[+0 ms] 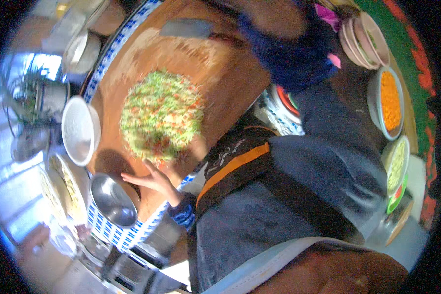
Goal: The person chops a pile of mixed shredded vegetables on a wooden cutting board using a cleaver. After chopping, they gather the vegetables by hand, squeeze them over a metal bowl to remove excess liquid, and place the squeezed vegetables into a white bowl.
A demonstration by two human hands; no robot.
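Observation:
A mound of shredded green and orange vegetables (163,110) lies on a wooden board (231,81). My left hand (158,182) is at the mound's near left edge, palm up, with fingers apart and nothing in it. A blurred skin-coloured patch lies beside the mound; what it is cannot be made out. At the top right, a navy sleeve (290,55) leads to my right hand (277,16), a large blur near the picture's top rim whose fingers are not clear. A cleaver (186,28) rests flat on the board, its dark handle (226,39) towards that sleeve.
A steel bowl (112,202) and a white bowl (77,130) stand along the board's left side, on a blue-and-white patterned covering (108,222). To the right are stacked pale bowls (369,40), a bowl of chopped orange vegetable (391,101) and one of pale green shreds (395,167).

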